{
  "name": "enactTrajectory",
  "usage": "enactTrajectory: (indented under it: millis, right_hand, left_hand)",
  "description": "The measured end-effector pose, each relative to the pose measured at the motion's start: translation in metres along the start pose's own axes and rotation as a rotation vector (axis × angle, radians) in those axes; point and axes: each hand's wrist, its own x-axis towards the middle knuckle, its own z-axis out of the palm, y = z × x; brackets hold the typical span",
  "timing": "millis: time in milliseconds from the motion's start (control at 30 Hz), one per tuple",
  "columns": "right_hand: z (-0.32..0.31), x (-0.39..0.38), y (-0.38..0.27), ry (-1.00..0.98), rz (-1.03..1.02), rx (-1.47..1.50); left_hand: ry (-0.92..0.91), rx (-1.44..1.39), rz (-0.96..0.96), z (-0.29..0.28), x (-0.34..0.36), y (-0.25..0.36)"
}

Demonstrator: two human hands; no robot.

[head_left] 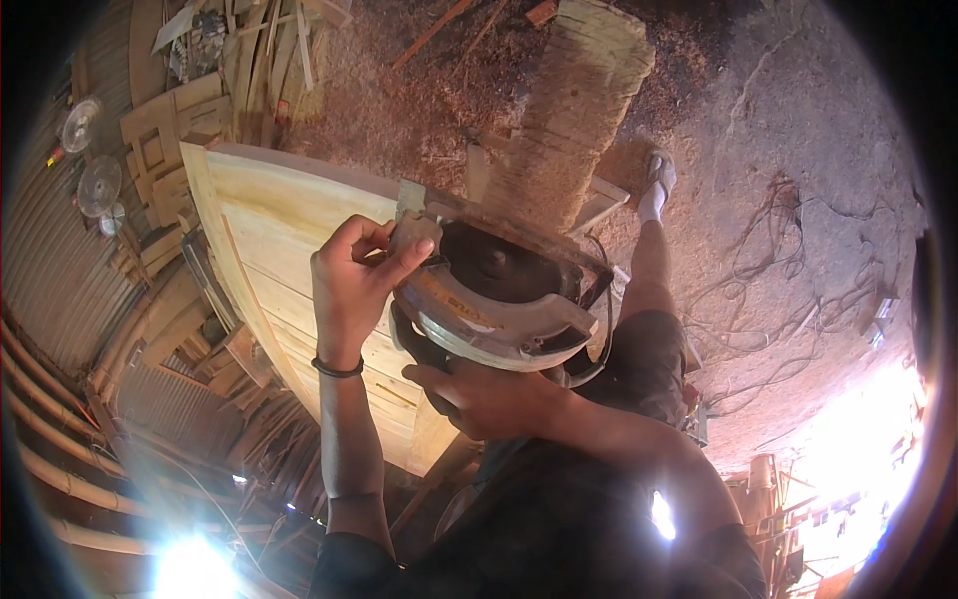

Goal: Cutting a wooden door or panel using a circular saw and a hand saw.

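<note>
A circular saw [499, 319] with a worn metal guard is held in front of my body, its long flat base plate [519, 228] turned away from me. My right hand [499, 397] closes round the saw's dark handle from below, and the handle is mostly hidden. At the left end of the base plate, my left hand [364, 270] pinches a small pale block [417, 234] between thumb and fingers. The block looks like wood and touches the plate or lies right against it. A pale wooden panel door [289, 235] stands to the left, partly behind my left arm.
A thick, rough timber plank [579, 100] lies beyond the saw over sawdust-covered ground. Loose cables [773, 250] coil across the floor at right. Wood offcuts [269, 70] pile up at far left, near round saw blades [98, 187] on corrugated sheeting. My foot [656, 180] is right of the plank.
</note>
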Motion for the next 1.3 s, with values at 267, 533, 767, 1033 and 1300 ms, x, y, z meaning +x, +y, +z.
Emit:
enactTrajectory:
  millis: [267, 533, 767, 1033, 1300]
  right_hand:
    - [0.000, 0.012, -0.003, -0.058, 0.021, 0.000]
    - [0.011, 0.020, 0.000, -0.004, -0.006, 0.012]
    - [0.007, 0.040, -0.005, 0.039, -0.039, 0.048]
    - [0.032, 0.090, -0.005, 0.134, -0.107, 0.129]
    - [0.028, 0.114, -0.013, 0.013, -0.057, 0.081]
  left_hand:
    - [0.049, -0.068, 0.059, -0.007, 0.006, -0.013]
    - [0.017, -0.028, -0.014, -0.016, 0.008, -0.008]
    - [0.035, -0.021, -0.025, -0.032, 0.016, -0.016]
    - [0.105, 0.066, 0.063, -0.073, 0.043, -0.044]
    - [0.109, 0.036, 0.075, -0.094, 0.056, -0.055]
